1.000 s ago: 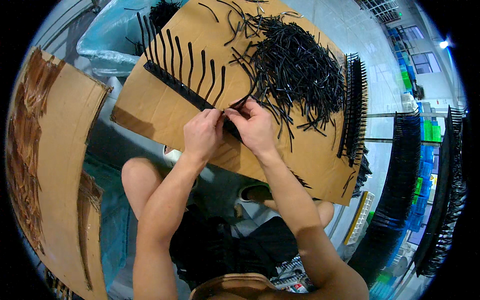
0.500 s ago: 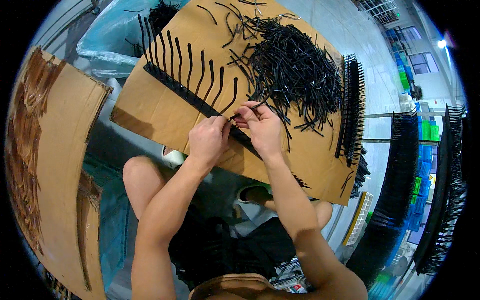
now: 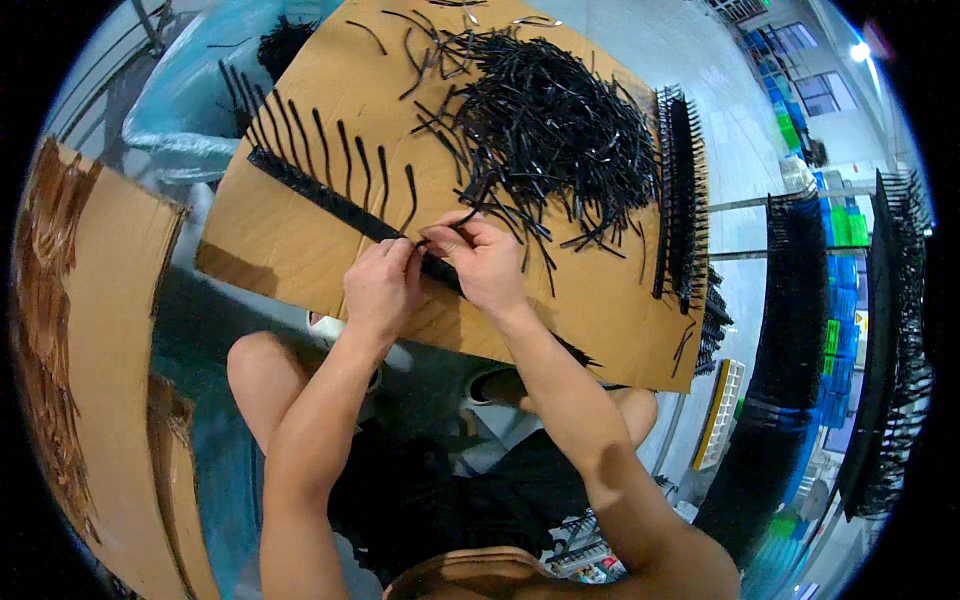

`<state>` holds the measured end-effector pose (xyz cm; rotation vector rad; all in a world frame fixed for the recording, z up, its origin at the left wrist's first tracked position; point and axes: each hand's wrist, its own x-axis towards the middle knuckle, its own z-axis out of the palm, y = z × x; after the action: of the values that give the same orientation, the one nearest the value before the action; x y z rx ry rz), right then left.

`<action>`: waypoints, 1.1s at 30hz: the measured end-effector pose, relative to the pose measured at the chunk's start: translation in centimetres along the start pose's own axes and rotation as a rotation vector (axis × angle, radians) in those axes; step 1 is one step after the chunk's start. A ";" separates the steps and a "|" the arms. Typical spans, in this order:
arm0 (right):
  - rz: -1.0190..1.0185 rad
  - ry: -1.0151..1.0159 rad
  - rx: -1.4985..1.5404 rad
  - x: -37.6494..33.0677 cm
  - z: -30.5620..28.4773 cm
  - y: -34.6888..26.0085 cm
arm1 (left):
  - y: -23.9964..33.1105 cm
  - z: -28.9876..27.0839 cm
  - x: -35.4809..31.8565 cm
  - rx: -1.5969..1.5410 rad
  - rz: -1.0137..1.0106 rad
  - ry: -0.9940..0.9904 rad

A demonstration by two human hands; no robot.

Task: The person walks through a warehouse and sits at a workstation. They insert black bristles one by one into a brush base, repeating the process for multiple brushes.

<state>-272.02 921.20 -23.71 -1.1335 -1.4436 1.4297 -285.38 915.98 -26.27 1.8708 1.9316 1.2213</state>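
A long black bar (image 3: 325, 203) lies slantwise on a cardboard sheet (image 3: 285, 260), with several thin curved black pieces (image 3: 345, 160), shaped like eyeglass temple tips, standing up along its far-left part. My right hand (image 3: 487, 268) pinches one thin curved black piece (image 3: 466, 217) above the bar. Close beside it, the fingers of my left hand (image 3: 380, 287) are closed at the bar's edge, meeting my right fingertips. What exactly the left fingers grip is hidden. Beyond my hands lies a large heap of loose black pieces (image 3: 560, 130).
Filled black bars (image 3: 680, 200) stand at the cardboard's right edge. More hang on a rack (image 3: 785, 320) farther right. A brown-stained cardboard sheet (image 3: 115, 290) is at the left, and a clear plastic bag (image 3: 190, 100) with black pieces lies behind. My knees are below the cardboard.
The whole view has shifted, so the cardboard and both hands sit farther left in the picture. My hands remain together at the bar, fingertips still meeting.
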 end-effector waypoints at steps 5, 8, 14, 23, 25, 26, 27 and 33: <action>0.084 0.004 0.135 0.1 0.0 -0.2 | 0.1 0.3 0.0 -0.049 0.030 0.036; 0.064 0.003 0.134 0.1 -0.2 -0.1 | 0.2 0.2 0.1 -0.042 0.030 0.019; 0.043 0.018 0.128 -0.1 0.2 0.0 | 0.1 0.0 -0.1 0.002 0.020 -0.002; -0.028 0.067 -0.023 -0.3 0.4 -0.5 | 0.3 -0.1 0.0 0.016 -0.013 -0.034; -0.054 0.080 -0.050 -0.3 0.4 -0.3 | 0.4 0.0 0.0 0.012 -0.012 -0.031; -0.068 0.083 -0.062 -0.3 0.6 -0.3 | 0.3 -0.1 0.0 0.014 -0.011 -0.026; -0.064 0.083 -0.038 -0.3 0.9 -0.3 | 0.2 -0.2 -0.1 0.016 -0.011 -0.022; -0.044 0.088 0.001 -0.3 0.5 0.0 | 0.4 0.0 0.0 0.009 -0.011 -0.028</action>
<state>-272.44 920.78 -23.72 -1.1434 -1.3974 1.3337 -285.08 915.92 -26.03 1.8687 1.9343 1.1791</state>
